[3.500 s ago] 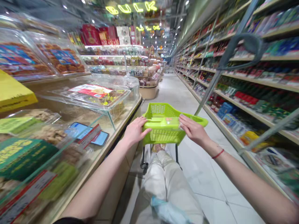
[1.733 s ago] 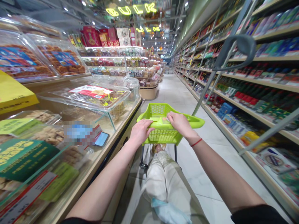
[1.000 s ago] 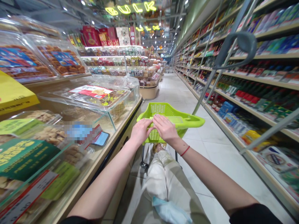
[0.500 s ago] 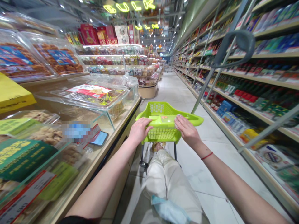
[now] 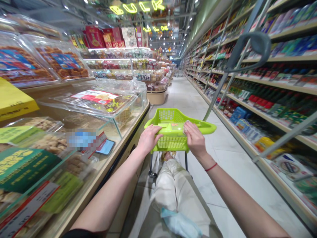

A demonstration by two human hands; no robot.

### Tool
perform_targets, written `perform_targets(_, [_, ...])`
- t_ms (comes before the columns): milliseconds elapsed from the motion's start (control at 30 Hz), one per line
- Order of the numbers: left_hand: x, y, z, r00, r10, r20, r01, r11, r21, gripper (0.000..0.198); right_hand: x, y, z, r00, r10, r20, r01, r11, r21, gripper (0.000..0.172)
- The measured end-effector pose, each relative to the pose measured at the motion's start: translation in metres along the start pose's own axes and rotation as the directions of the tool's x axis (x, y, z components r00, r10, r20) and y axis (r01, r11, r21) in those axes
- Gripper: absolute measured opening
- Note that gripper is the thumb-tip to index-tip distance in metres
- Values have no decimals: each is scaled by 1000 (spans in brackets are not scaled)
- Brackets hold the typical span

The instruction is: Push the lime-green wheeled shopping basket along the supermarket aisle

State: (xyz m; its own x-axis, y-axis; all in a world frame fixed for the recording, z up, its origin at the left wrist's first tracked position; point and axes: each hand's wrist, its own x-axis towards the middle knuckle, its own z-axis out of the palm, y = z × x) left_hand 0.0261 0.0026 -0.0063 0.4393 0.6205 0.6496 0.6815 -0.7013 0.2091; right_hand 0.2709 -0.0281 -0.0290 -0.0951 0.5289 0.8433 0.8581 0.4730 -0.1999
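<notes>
Both my hands rest on the front rim of a lime-green mesh basket (image 5: pixel 170 116) mounted on a small cart. My left hand (image 5: pixel 148 139) curls over the rim's left side. A little to the right, my right hand (image 5: pixel 195 140) grips the same rim, with a red string bracelet (image 5: pixel 211 167) on its wrist. A grey loop handle (image 5: pixel 250 46) rises on a metal pole from the basket's right side. Below the basket stand the cart's dark legs and a caster (image 5: pixel 152 174). Nothing shows inside the basket.
To the left, a glass-edged counter (image 5: pixel 119 155) holds lidded bins of snacks, with a phone (image 5: pixel 106 147) lying on one. Stocked shelves (image 5: pixel 267 86) line the right side. A tiled aisle (image 5: pixel 188 99) runs ahead. Beige trousers (image 5: pixel 177 191) and a blue cloth (image 5: pixel 179 224) fill the bottom.
Compared with one second ago, my right hand has slid rightward along the rim, away from my left hand. My left hand and the cart stay nearly in place.
</notes>
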Motion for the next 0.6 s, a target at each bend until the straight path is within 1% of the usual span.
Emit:
perform_targets(133, [0,1,0,1000,7,-3,-7,1000,0,26,24,-44,24,982,-86,170,91,996,-25,38])
perform_targets(200, [0,0,0,1000,9,3,-9,1000,-5,23,38,-60,32,961,-96,259,115,992,-58,36])
perform_targets(267, [0,0,-1,1000,16,7,-16,1000,-11,22,51,-69,36,934,-87,346,123,989,-83,33])
perform_targets(333, [0,-2,-1,1000,28,5,-28,1000,-6,23,61,-71,37,907,-66,417,117,988,-98,30])
perform_targets(433, [0,-3,-1,999,34,5,-34,999,9,29,68,-65,32,880,-33,473,94,990,-105,30])
perform_targets(533, [0,-4,-1,1000,19,10,-20,1000,19,28,69,-51,23,878,12,479,42,994,-102,29])
perform_targets(600, [1,-3,-1,1000,12,9,-12,1000,23,28,68,-38,14,879,68,472,-18,994,-109,29])
